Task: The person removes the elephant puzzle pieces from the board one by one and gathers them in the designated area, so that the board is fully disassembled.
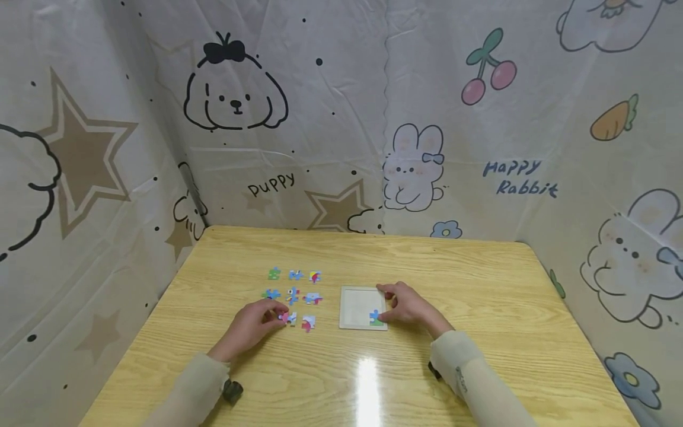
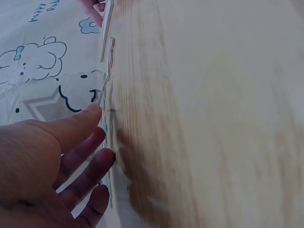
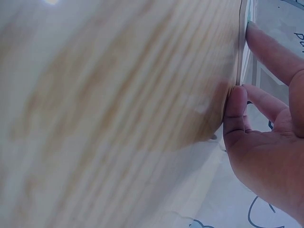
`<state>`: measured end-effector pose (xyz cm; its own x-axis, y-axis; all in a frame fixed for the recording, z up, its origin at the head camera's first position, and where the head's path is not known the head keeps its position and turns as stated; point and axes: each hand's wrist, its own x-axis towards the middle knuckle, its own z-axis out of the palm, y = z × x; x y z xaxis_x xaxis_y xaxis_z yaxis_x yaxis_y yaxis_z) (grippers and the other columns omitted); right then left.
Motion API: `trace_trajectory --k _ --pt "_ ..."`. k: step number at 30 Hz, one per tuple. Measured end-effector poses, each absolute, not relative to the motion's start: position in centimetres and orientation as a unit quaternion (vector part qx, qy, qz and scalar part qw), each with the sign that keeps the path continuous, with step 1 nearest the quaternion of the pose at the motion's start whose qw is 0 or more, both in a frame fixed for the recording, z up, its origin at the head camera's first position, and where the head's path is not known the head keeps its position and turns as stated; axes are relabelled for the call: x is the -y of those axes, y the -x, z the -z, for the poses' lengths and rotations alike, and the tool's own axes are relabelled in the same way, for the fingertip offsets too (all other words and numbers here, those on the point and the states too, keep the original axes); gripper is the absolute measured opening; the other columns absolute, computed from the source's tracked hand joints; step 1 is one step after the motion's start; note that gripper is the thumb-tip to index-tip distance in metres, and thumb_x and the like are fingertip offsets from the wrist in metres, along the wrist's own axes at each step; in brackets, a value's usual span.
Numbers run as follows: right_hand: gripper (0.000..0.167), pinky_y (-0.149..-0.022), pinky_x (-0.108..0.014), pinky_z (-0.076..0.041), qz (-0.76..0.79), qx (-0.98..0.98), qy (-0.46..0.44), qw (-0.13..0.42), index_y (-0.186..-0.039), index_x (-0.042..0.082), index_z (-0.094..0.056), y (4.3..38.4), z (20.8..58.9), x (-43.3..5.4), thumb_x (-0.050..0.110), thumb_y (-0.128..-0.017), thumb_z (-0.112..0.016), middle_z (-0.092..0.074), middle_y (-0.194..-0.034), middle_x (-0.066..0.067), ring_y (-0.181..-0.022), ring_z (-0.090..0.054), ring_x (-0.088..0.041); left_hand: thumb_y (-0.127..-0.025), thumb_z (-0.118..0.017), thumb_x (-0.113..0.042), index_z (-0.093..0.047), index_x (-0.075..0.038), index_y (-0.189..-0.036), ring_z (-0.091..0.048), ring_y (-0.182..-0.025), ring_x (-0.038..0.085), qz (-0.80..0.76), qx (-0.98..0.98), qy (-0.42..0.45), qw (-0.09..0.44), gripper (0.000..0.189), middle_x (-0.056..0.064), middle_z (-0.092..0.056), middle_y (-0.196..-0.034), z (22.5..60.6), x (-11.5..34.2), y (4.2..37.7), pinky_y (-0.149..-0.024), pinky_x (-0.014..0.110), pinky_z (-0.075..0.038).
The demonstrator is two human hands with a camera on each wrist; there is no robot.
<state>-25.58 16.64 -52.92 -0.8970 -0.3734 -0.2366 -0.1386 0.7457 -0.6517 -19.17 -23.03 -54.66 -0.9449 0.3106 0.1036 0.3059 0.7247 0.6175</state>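
In the head view my left hand is at the near left of a group of jigsaw pieces and pinches a pink and blue jigsaw piece. The left wrist view shows a thin piece tilted up at the thumb tip of that hand. To the right lies a shallow square puzzle tray with a pale bottom. One blue and green jigsaw piece sits in its near right corner. My right hand holds the tray's right side, thumb near that corner and a finger at the far right corner.
Several other jigsaw pieces lie in loose rows left of the tray. All this is on a light wooden table. A printed curtain hangs along the table's back and sides.
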Motion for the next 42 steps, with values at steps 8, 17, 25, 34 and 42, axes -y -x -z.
trace_trajectory --k 8,17,25,34,42 --pt "0.078 -0.079 -0.033 -0.043 0.329 -0.917 0.135 0.181 -0.151 0.007 -0.053 25.7 53.1 -16.7 0.017 -0.083 -0.089 -0.053 -0.112 -0.008 -0.093 -0.048 -0.021 -0.092 -0.079 -0.019 -0.076 -0.020 -0.112 -0.060 -0.086 0.003 -0.320 -0.933 -0.164 -0.001 0.020 -0.011 -0.070 -0.102 54.8 23.0 19.2 -0.080 0.028 -0.053" --pt "0.077 -0.079 -0.033 -0.043 0.329 -0.918 0.130 0.180 -0.151 0.008 -0.054 25.7 53.0 -16.6 0.016 -0.083 -0.089 -0.054 -0.111 -0.006 -0.092 -0.049 -0.020 -0.092 -0.079 -0.017 -0.076 -0.018 -0.112 -0.063 -0.089 0.008 -0.323 -0.929 -0.181 -0.011 0.020 -0.007 -0.071 -0.103 54.8 23.2 18.9 -0.081 0.029 -0.054" --pt "0.077 -0.079 -0.033 -0.044 0.329 -0.918 0.128 0.179 -0.151 0.008 -0.054 25.8 53.2 -16.6 0.016 -0.083 -0.089 -0.054 -0.111 -0.006 -0.093 -0.049 -0.020 -0.093 -0.078 -0.016 -0.076 -0.016 -0.112 -0.063 -0.090 0.011 -0.320 -0.928 -0.191 -0.015 0.019 -0.005 -0.070 -0.103 54.8 23.2 18.8 -0.081 0.030 -0.054" --pt "0.077 -0.078 -0.032 -0.043 0.332 -0.916 0.131 0.181 -0.151 0.008 -0.054 25.7 53.2 -16.6 0.015 -0.082 -0.089 -0.054 -0.110 -0.006 -0.091 -0.049 -0.020 -0.093 -0.078 -0.016 -0.075 -0.016 -0.116 -0.063 -0.092 0.011 -0.329 -0.930 -0.165 0.003 0.023 -0.005 -0.071 -0.108 54.5 23.0 18.7 -0.082 0.030 -0.054" --pt "0.077 -0.078 -0.033 -0.043 0.334 -0.916 0.132 0.180 -0.151 0.007 -0.054 25.7 52.9 -16.6 0.015 -0.083 -0.089 -0.054 -0.112 -0.007 -0.092 -0.049 -0.020 -0.090 -0.082 -0.015 -0.075 -0.013 -0.120 -0.061 -0.095 0.015 -0.329 -0.929 -0.163 -0.045 0.031 -0.002 -0.070 -0.106 53.8 21.8 19.2 -0.081 0.034 -0.052"
